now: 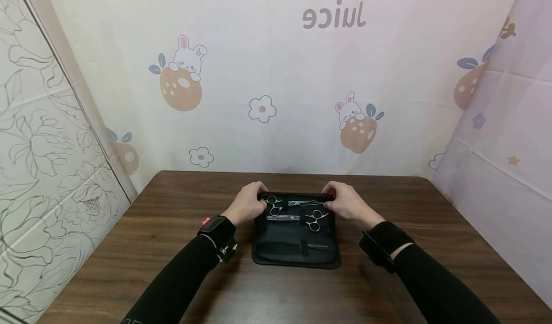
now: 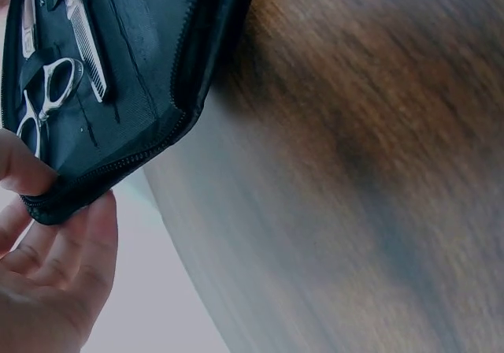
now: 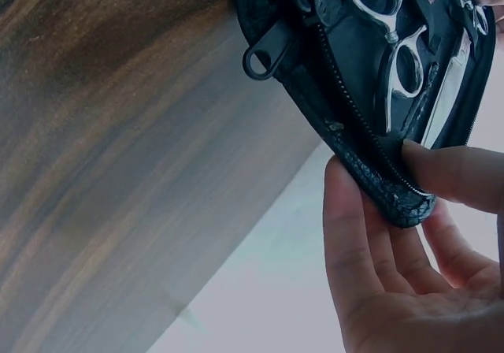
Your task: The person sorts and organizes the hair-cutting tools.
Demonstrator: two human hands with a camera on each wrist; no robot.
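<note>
A black zippered scissor case [image 1: 276, 258] lies spread open on the table, its far edge apparently lifted. Straight hair scissors [image 1: 276, 205] are tucked across its upper part, handles to the left. Below them sit thinning scissors [image 1: 316, 225] with a comb-toothed blade [image 2: 85, 42], handles to the right. My left hand [image 1: 247, 204] pinches the case's far left corner, thumb on the inside and fingers beneath. Its far right corner is held the same way by my right hand [image 1: 348, 203]. A zipper pull [image 3: 268, 52] hangs at the case's side in the right wrist view.
The brown wooden table [image 1: 172, 228] extends around the case on all sides. Behind it hangs a pale curtain [image 1: 267, 65] printed with rabbits and fruit. A flower-patterned panel [image 1: 47, 170] stands at the left, and more curtain [image 1: 513, 194] borders the right.
</note>
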